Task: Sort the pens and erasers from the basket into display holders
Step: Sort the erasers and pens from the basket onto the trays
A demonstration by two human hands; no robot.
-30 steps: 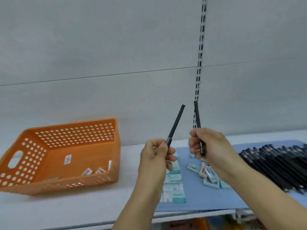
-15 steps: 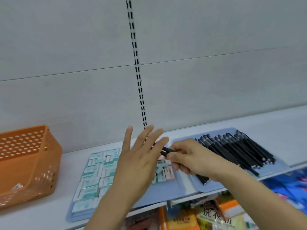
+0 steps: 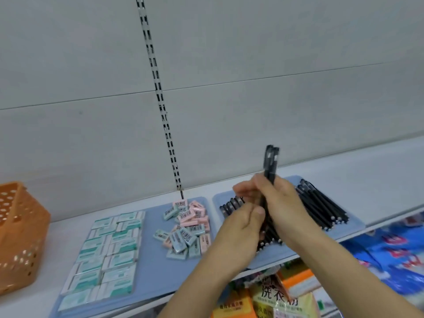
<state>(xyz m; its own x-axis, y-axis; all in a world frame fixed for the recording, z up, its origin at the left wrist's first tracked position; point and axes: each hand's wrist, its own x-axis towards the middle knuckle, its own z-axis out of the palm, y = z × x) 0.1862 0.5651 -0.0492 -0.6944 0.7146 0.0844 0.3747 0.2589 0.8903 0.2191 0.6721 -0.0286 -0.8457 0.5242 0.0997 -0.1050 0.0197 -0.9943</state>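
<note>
We hold two slim black pens (image 3: 270, 164) upright, side by side, their capped ends rising above our knuckles. Our right hand (image 3: 278, 203) is wrapped around their shafts, fingers curled; our left hand (image 3: 244, 222) meets it from the left, thumb pressed against the lower part of the same pens, fingers partly hidden behind the right hand, so we cannot tell how firmly it grips.

Directly under and beyond both hands lies a row of matching black pens (image 3: 321, 207) on a pale blue tray (image 3: 353, 223), fanned out to the right of our right hand and continuing beneath our wrists. Just left of our left hand sits a loose heap of small pink and mint erasers (image 3: 187, 222) with barcode labels, on another blue tray (image 3: 149, 267). Further left, white-and-green eraser boxes (image 3: 107, 251) lie in neat rows on that tray. Far to the left of both hands stands the orange perforated basket (image 3: 21, 235), only partly in view. All of this rests on a white shelf (image 3: 378, 180) against a grey wall panel.
</note>
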